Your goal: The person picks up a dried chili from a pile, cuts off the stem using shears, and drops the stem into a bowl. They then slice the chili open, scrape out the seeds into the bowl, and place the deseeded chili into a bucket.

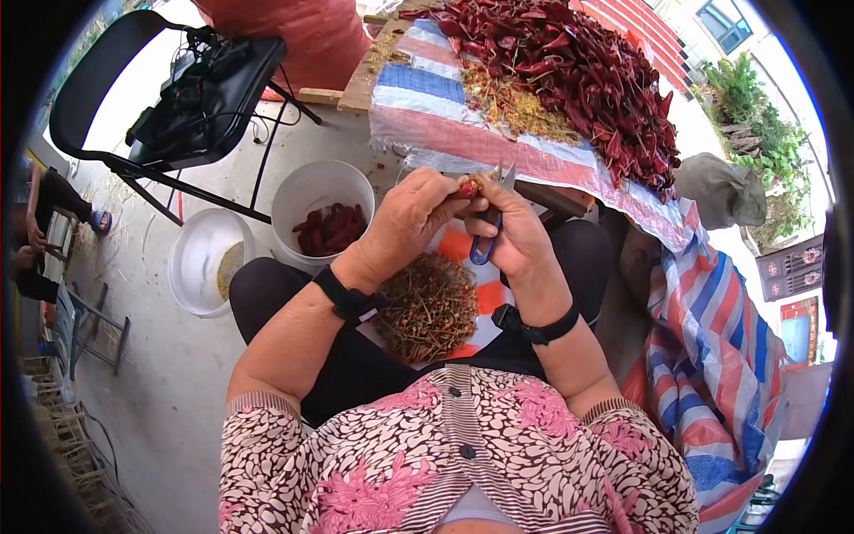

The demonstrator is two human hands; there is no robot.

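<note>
My left hand (407, 218) is closed, its fingertips pinching a dried red chili pepper (466, 189). Held in my right hand (520, 236) is a pair of scissors with a blue handle (482, 249); the metal blades point up and away from me, beside the chili. Both hands meet above my lap, fingertips close together. Below them, between my knees, lies a heap of cut chili stems and bits (429, 307) on an orange and white sheet. To the left, a white bucket (286, 200) contains several dark red chilies (331, 230).
Ahead, a table with a striped cloth (418, 111) bears a large pile of dried chilies (569, 67) and scattered yellow seeds (516, 105). A white basin (191, 276), a black folding chair (98, 89) with a bag, and a red sack (302, 40) stand left. Another person's foot (100, 219) shows far left.
</note>
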